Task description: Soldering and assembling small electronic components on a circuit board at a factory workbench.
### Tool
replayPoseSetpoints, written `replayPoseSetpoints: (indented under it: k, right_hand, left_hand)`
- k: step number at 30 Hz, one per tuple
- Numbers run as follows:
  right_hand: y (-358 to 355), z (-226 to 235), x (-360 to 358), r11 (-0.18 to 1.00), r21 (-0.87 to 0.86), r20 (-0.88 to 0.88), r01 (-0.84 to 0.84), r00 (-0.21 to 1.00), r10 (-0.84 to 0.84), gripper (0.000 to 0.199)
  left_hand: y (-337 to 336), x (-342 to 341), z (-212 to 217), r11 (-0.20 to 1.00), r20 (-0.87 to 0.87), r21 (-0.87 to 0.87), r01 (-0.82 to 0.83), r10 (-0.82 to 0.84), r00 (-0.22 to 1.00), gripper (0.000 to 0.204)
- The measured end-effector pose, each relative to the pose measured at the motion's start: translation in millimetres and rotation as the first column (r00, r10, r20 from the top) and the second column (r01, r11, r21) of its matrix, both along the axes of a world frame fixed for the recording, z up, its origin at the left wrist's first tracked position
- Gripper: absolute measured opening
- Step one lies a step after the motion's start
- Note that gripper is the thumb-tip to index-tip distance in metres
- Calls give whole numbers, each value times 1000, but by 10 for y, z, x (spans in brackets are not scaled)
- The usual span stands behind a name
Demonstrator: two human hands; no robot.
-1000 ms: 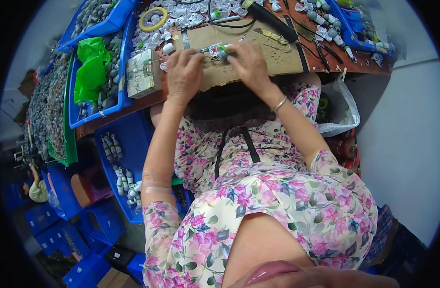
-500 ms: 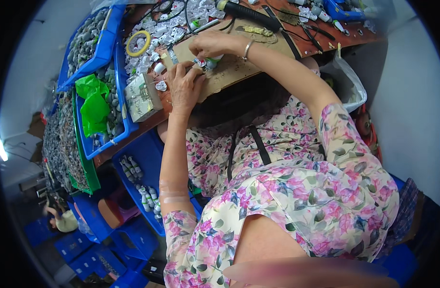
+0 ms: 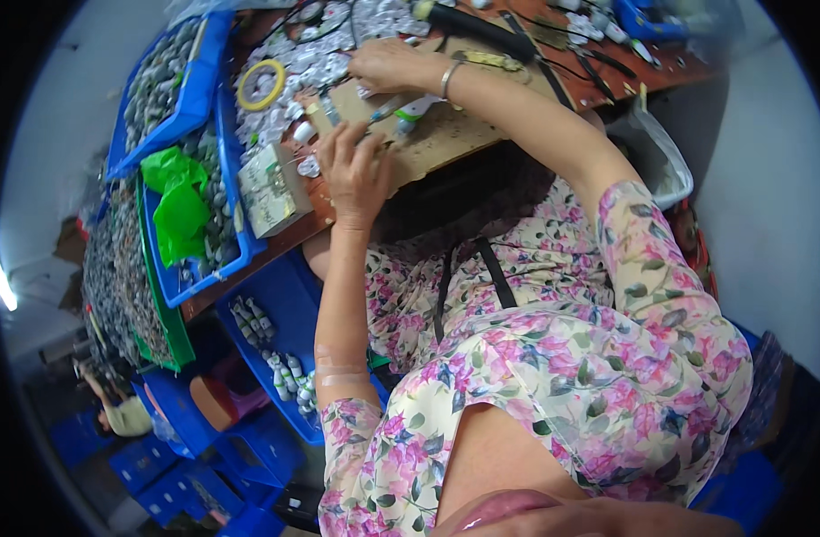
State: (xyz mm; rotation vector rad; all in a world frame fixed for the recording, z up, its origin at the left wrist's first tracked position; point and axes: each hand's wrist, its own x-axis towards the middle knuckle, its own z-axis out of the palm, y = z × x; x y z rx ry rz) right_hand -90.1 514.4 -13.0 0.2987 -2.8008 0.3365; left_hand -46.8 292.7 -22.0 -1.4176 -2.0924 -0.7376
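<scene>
On the brown cardboard sheet [image 3: 446,148] lies a small grey, white and green plastic piece [image 3: 410,116], slightly blurred. My left hand [image 3: 354,174] is just left of it, fingers apart and lightly bent, holding nothing visible. Beyond the piece, my right hand [image 3: 394,68] hovers at the border of the cardboard and the heap of white plastic parts [image 3: 329,40]. Its fingers are curled downward, and a bit of white shows under the fingertips; what they hold is mostly hidden.
A yellow tape roll [image 3: 261,85] and a small box [image 3: 273,190] are at the left. Blue trays [image 3: 240,237] of grey parts flank the table. A black-handled tool [image 3: 477,29] and pliers [image 3: 607,67] lie farther back. A lined bin [image 3: 674,183] stands right.
Both hands were together at the grey piece. My left fingers have since come away and spread; my right hand has shifted up off the piece. The whole view has also tilted slightly.
</scene>
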Motion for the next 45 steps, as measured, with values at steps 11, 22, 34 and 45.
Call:
replayPoseSetpoints:
  k: [11,22,34,45]
  right_hand:
    - [-1224,139,-286,912,-338,82,-230,959,273,40]
    - [-1040,139,-527,789,-547,290,-280,821,492,36]
    - [-125,250,408,983,11,156,-185,971,181,22]
    - [580,138,474,975,27,-329,220,923,-199,44]
  left_hand:
    - [-120,90,-163,996,138,5,90,-89,986,13]
    - [-105,77,-163,994,192,-6,110,-107,976,15]
    - [-119,40,-57,991,64,37,-132,129,990,39]
    - [79,99,7,988,13,-105,-113,115,993,51]
